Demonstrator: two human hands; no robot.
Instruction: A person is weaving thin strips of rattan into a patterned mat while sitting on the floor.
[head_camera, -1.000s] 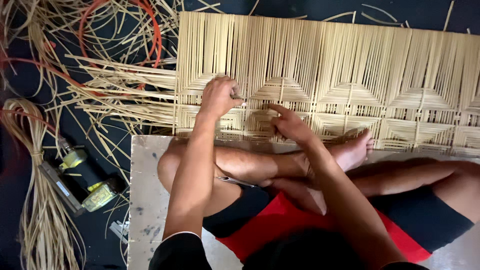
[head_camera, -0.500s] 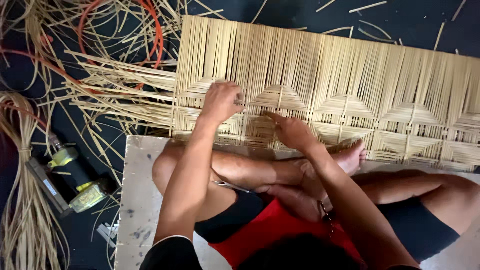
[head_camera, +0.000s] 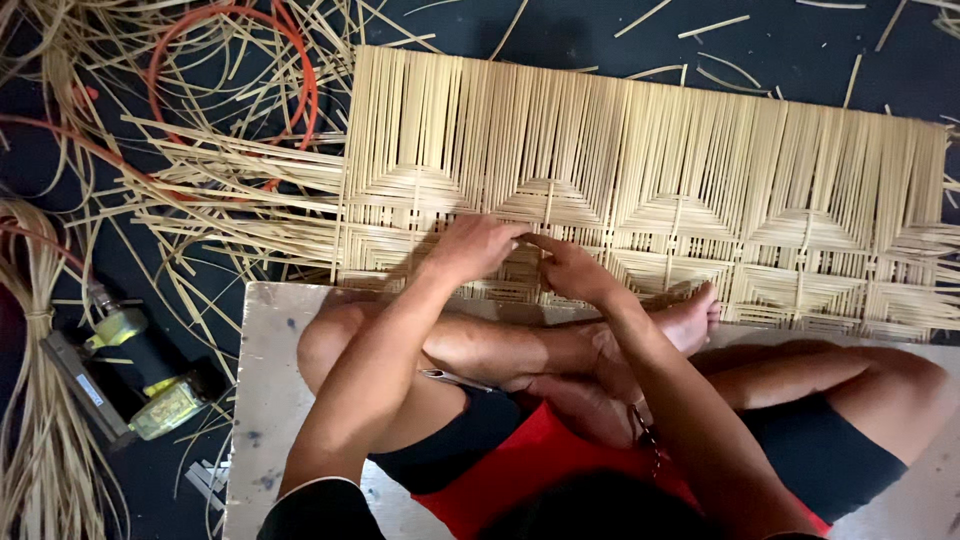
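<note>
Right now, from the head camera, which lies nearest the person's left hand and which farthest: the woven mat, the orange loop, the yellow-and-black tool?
1. Woven mat, under the left hand.
2. Orange loop, upper left on the floor.
3. Yellow-and-black tool, far lower left.

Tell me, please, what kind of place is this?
Probably a handicraft weaving workshop, with work done on the floor: the hands rest on a woven cane mat, loose cane strips lie scattered, and a staple gun lies nearby.
</note>
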